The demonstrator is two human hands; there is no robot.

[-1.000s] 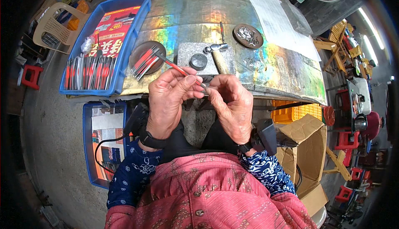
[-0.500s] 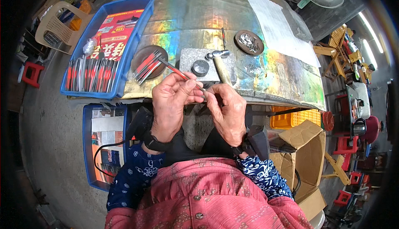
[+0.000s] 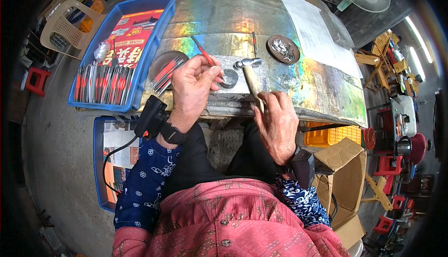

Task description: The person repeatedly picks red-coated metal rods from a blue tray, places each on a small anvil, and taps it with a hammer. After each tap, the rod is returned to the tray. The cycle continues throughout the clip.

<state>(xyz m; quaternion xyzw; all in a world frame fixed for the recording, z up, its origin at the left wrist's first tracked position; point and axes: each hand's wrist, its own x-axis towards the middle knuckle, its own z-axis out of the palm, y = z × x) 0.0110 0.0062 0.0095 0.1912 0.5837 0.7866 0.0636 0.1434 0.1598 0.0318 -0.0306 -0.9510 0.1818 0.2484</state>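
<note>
My left hand (image 3: 192, 89) pinches a thin red-handled tool (image 3: 203, 53) and holds its tip at a small round metal block (image 3: 229, 78) on a grey steel plate (image 3: 233, 86). My right hand (image 3: 276, 125) grips the wooden handle of a small hammer (image 3: 250, 73), whose steel head rests on the plate just right of the round block. Both hands are at the near edge of a workbench (image 3: 261, 24) covered in shiny iridescent foil.
A round dish (image 3: 164, 65) of red-handled tools sits left of my left hand. A blue tray (image 3: 116, 61) with more tools and a red packet lies further left. A dish of metal scraps (image 3: 283, 48), white paper (image 3: 317, 33), a cardboard box (image 3: 343, 173) and a yellow crate (image 3: 329, 135) are at right.
My hands, held together in front of the bench, have separated. The left moved the red tool to the round block. The right took hold of the hammer handle.
</note>
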